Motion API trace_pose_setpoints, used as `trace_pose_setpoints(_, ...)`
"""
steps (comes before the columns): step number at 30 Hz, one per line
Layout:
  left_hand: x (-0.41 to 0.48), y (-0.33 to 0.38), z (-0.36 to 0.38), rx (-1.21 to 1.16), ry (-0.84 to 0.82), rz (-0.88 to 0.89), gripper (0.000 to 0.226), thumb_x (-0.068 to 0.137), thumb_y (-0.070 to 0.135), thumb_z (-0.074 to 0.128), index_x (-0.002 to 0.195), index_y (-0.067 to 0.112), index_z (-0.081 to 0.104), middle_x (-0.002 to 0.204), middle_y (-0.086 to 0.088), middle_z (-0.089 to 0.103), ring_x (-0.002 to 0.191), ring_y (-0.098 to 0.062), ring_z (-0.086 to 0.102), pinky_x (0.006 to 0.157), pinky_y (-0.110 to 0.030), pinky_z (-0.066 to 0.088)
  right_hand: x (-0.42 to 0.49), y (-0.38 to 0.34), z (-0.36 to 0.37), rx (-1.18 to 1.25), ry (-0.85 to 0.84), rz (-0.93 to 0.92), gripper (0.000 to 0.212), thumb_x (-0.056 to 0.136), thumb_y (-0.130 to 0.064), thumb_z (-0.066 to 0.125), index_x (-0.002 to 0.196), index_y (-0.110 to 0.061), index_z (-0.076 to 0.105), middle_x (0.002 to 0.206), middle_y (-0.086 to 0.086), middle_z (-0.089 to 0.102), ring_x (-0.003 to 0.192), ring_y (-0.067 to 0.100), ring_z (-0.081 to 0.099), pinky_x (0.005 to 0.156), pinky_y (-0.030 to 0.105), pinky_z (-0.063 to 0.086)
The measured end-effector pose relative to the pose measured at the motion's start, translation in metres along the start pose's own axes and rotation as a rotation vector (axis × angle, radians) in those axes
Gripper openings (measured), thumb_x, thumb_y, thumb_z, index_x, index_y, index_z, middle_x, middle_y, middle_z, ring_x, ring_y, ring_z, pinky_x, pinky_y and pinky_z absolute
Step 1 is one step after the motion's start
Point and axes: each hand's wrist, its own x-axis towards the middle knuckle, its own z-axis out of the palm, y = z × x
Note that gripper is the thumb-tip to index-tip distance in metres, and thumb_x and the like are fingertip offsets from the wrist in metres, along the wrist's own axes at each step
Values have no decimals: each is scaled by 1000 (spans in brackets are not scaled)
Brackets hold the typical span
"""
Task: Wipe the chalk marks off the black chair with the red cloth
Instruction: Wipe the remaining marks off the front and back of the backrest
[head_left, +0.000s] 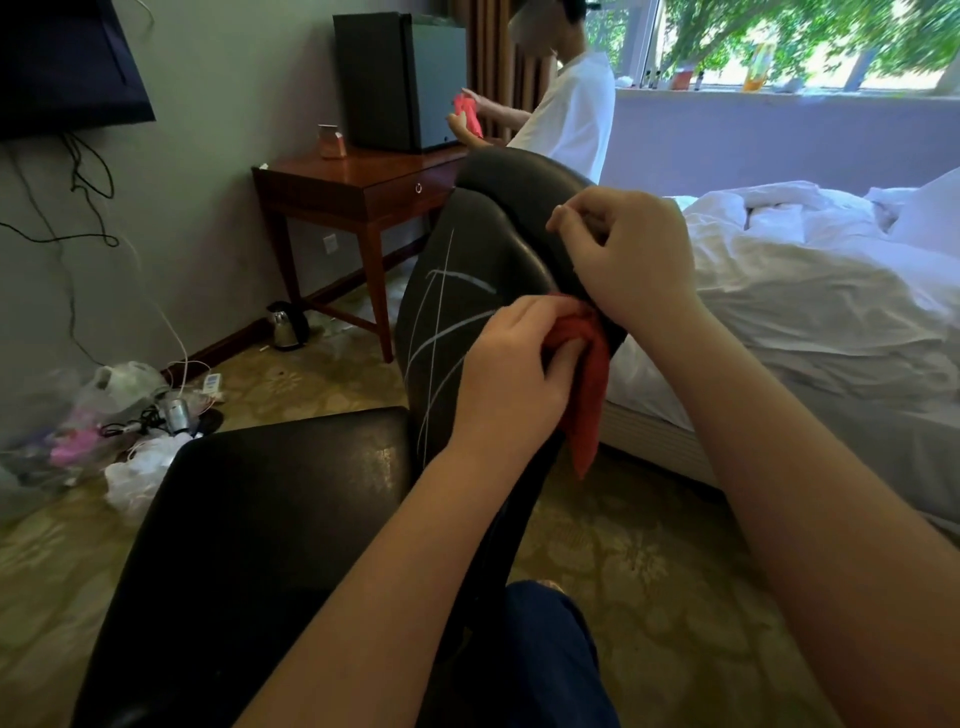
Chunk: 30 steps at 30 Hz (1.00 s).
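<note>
- Here we are over the black chair (270, 519). White chalk marks (441, 312) cross on the front of its backrest, plain to see.
- Our left hand (511, 374) has the red cloth (592, 395) bunched in its curled fingers, pressed against the backrest just right of the chalk lines. The loose end of the cloth hangs down past the chair's edge.
- Our right hand (628, 254) sits on the top rim of the backrest, fingers curled over it, holding the chair there.
- Right of the chair lies a bed (810, 322) with rumpled white covers.
- Behind the chair stands a wooden worktop (353, 182) carrying a dark mini fridge (400, 78). A person in a white shirt (571, 114) sits there too, holding something red.
- Left of the chair, on the floor — a kettle (285, 325), plastic bags (130, 379) and loose cables.
</note>
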Motion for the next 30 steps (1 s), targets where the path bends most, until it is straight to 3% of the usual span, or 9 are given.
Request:
trace_pose_setpoints(6, -53, -40, -9, 57, -87, -103, 29, 84, 1, 69, 108, 17, 66, 112, 6, 64, 106, -10, 59, 92, -38, 52, 2, 3, 0, 3, 3, 10, 26, 95, -31, 55, 97, -19, 77, 79, 2, 73, 71, 18, 63, 68, 25, 47)
trace_pose_setpoints(9, -68, -52, -23, 134, -140, -139, 28, 84, 5, 69, 106, 22, 66, 110, 10, 65, 104, -7, 59, 90, -42, 53, 2, 1, 0, 7, 0, 9, 25, 97, -30, 55, 99, -17, 77, 83, 2, 73, 71, 14, 60, 62, 8, 35)
trace_pose_setpoints(11, -59, -44, -27, 139, -124, -130, 28, 85, 4, 68, 106, 22, 68, 108, 9, 66, 104, -7, 59, 91, -42, 52, 1, 0, 0, 7, -6, 10, 25, 97, -29, 55, 100, -16, 77, 80, 0, 71, 70, 13, 58, 61, 5, 31)
trace_pose_setpoints(13, -41, -30, -25, 77, -84, -114, 27, 85, 3, 67, 107, 19, 69, 108, 7, 67, 105, -10, 61, 92, -40, 52, 0, -2, 0, 9, -11, 14, 25, 97, -29, 55, 100, -16, 77, 77, -2, 68, 68, 12, 57, 60, 7, 32)
trace_pose_setpoints(15, -19, -16, -18, 29, -48, -90, 26, 86, 3, 66, 108, 15, 70, 109, 4, 68, 106, -11, 61, 94, -35, 51, -1, -3, 0, 5, -5, 8, 25, 97, -29, 55, 99, -17, 77, 77, 1, 70, 68, 15, 58, 63, 19, 40)
trace_pose_setpoints(19, 2, -2, 2, -13, 70, -35, 24, 88, 3, 65, 110, 10, 69, 110, 0, 68, 104, -10, 60, 93, -20, 47, -2, -2, 0, 2, 3, -5, 25, 96, -30, 55, 96, -16, 77, 74, 1, 70, 67, 17, 60, 68, 28, 47)
trace_pose_setpoints(24, -31, -26, 4, -9, 11, -76, 25, 90, 4, 63, 113, 13, 66, 115, 4, 64, 110, -7, 57, 99, -28, 48, -1, 1, -1, 6, 16, 14, 24, 96, -29, 57, 95, -17, 77, 74, 3, 71, 67, 17, 61, 67, 25, 46)
trace_pose_setpoints(30, -83, -67, -21, 136, -123, -225, 27, 88, 6, 65, 109, 22, 67, 109, 12, 62, 101, -9, 60, 89, -41, 53, 1, -1, -1, 3, -3, 16, 25, 97, -29, 55, 100, -17, 77, 78, 3, 72, 68, 17, 60, 67, 22, 47)
